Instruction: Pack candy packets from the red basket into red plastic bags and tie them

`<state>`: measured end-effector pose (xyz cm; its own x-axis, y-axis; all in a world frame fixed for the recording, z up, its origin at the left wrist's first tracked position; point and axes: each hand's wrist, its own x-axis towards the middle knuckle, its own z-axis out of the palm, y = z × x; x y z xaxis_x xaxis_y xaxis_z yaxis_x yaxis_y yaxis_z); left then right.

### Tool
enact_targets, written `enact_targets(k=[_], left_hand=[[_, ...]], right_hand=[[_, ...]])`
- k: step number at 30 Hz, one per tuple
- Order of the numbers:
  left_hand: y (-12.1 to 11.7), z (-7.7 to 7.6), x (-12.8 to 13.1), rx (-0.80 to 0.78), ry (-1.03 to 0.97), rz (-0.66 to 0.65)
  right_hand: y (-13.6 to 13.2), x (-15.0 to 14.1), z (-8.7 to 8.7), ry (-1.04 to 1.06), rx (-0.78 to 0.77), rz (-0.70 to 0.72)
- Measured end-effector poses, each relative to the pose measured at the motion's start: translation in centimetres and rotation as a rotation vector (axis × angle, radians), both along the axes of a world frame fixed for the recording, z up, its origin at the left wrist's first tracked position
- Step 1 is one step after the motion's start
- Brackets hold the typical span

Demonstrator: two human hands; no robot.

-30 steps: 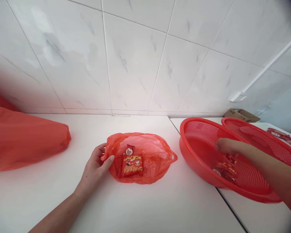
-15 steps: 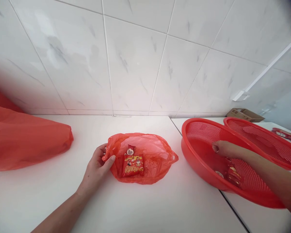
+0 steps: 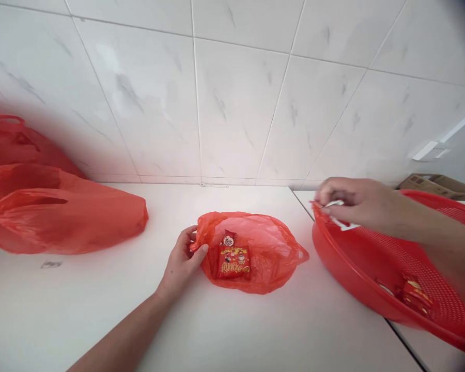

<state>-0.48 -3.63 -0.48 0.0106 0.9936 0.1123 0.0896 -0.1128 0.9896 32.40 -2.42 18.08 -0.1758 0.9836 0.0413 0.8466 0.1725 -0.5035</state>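
My left hand [image 3: 186, 258] pinches the left rim of a thin red plastic bag [image 3: 273, 263], which lies with its mouth open on the white table. Inside the bag are a red packet with gold print [image 3: 234, 262] and a smaller red packet with a white round label [image 3: 228, 239]. My right hand [image 3: 346, 201] is over the near-left rim of a red perforated basket [image 3: 333, 258], fingers closed on a small red-and-white packet [image 3: 340, 223], smeared by motion. Several red and gold packets [image 3: 416, 297] lie at the bottom of that basket.
A filled red plastic bag [image 3: 96, 217] lies on the left, with another red bag [image 3: 19, 137] behind it. At the right back stand a second red basket [image 3: 422, 196] and a cardboard box [image 3: 434, 186]. A tiled wall [image 3: 240, 103] closes off the back.
My right hand has come up out of the basket and towards the bag, now with a small packet in it. The view has turned left; my left hand keeps its hold on the rim.
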Motion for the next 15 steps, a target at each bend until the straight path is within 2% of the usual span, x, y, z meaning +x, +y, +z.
enact_targets(k=[3, 5, 8, 11, 15], left_hand=[[0.0, -0.2, -0.1, 0.014, 0.003, 0.000], [0.1, -0.3, -0.1, 0.018, 0.000, -0.001], [0.0, -0.4, -0.1, 0.017, -0.007, -0.002], [0.0, -0.3, -0.2, 0.009, -0.005, -0.010], [0.1, -0.1, -0.2, 0.002, -0.004, -0.025]], right_hand=[[-0.3, -5.0, -0.3, -0.082, -0.003, 0.290], [0.0, -7.0, -0.9, -0.147, 0.004, 0.353], [0.6, -8.0, -1.8, -0.211, -0.009, 0.359], [0.5, -7.9, -2.5, -0.256, 0.009, 0.330], [-0.3, -5.6, -2.7, -0.330, 0.060, 0.171]])
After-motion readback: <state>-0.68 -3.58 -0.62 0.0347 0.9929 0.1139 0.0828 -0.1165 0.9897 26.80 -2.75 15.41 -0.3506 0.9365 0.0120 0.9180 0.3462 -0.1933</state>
